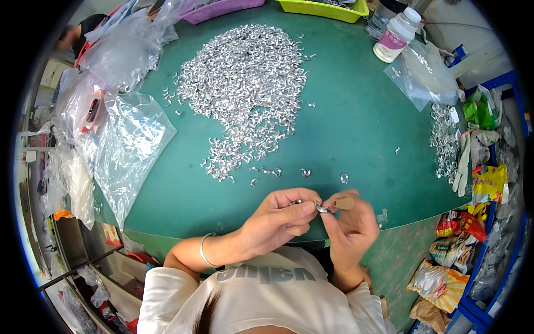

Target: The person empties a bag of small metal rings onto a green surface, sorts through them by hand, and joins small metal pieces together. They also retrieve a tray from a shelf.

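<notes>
Both hands meet just above the near edge of the green table. My left hand [281,217] is closed in a pinch, with small silver metal pieces between thumb and fingers. My right hand [355,222] pinches at the same small curved silver metal piece [321,207], where the fingertips of both hands come together. Something tan [345,203], possibly a wrap, covers a finger of my right hand. A few loose curved pieces [305,173] lie just beyond my hands. Farther off spreads a large heap of similar silver pieces [242,78].
Clear plastic bags [133,150] cover the table's left side. A smaller group of silver pieces [443,142] lies at the right edge beside a pale glove [463,164]. A white bottle [397,34], a purple tray [222,10] and a yellow-green tray [325,10] stand at the back.
</notes>
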Available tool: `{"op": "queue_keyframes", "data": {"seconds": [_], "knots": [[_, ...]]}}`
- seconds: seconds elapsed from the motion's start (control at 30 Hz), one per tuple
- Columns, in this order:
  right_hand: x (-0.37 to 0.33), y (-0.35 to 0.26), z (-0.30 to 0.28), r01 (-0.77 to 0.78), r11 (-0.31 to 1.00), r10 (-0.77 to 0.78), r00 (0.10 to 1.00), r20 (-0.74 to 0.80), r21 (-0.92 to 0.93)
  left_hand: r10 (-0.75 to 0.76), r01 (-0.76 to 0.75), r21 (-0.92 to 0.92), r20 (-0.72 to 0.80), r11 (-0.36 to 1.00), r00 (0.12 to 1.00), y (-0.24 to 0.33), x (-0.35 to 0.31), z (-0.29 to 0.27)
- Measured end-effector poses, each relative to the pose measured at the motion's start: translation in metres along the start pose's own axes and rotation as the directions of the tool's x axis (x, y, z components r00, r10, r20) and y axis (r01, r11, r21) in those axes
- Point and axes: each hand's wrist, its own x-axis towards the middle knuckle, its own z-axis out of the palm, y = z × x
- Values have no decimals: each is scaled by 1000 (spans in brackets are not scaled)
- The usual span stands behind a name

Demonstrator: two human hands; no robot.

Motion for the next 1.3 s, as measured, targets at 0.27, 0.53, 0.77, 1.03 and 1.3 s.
{"op": "queue_keyframes", "data": {"seconds": [0.27, 0.53, 0.77, 1.03, 1.3], "knots": [[-1, -5, 3, 38, 996, -36, 999, 22, -81, 59, -58, 97, -3, 994, 998, 2, -6, 0], [12, 21, 3, -33, 981, 34, 999, 3, -193, 158, -69, 343, -239, 937, 958, 38, 23, -23], [13, 33, -5, -146, 936, 172, 984, 55, -320, 759, -652, 425, -153, 628, 632, 277, 153, -12], [8, 47, -62, -206, 781, 107, 974, -199, -589, 395, -156, 889, -31, 431, 918, 148, 148, -22], [6, 50, -64, -30, 481, 18, 1000, -24, -876, 200, -241, 911, 318, -334, 927, 8, 74, -52]]}}
